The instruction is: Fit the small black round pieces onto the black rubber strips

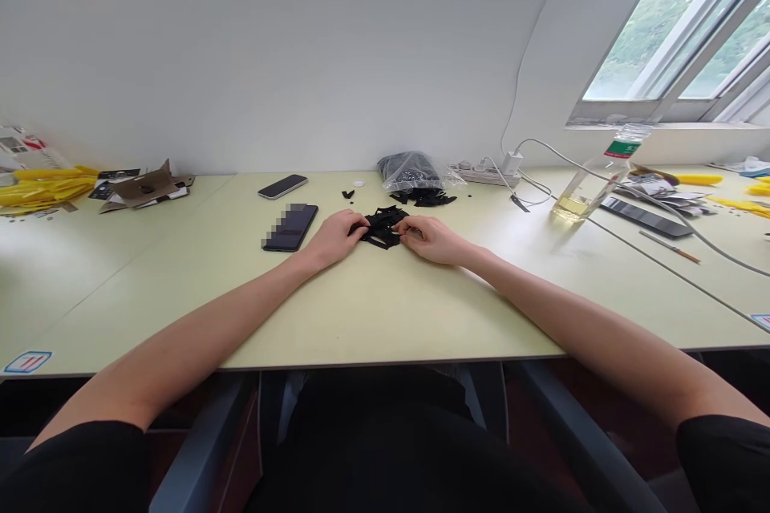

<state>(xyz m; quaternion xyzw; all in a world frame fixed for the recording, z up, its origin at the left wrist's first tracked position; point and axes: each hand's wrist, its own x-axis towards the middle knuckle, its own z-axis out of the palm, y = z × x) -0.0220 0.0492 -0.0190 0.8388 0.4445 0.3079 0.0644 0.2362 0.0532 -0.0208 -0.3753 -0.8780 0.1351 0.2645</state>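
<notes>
Left hand point(340, 239) and right hand point(430, 240) close together near the middle of the pale green table point(385, 329), fingers pinched from either side onto a tangled bundle of black strips point(382, 228), the bundle clamped between them. Exact material hard to make out at this size, perhaps fabric or thin plastic. Long axis of the bundle running roughly left to right, across the body, with no clear pointing direction and ragged ends sticking out on both sides.

Wide open stretch of bare table between the hands and the near edge, and more room out to the left. Far edge against the white wall, well beyond the hands.

Just left of the left hand, a dark smartphone point(290, 227) lying at a slant, with a second phone point(282, 187) farther back. Straight ahead, near the wall, a clear plastic bag of black pieces point(409, 172) beside a loose heap of black strips point(423, 198). Farther right, a white power strip point(481, 175) with cables trailing from it, then a plastic bottle of yellow oil point(595, 176) and a dark flat slab point(646, 216). Toward the left end of the table, torn cardboard point(144, 186) and a pile of yellow pieces point(45, 188).
</notes>
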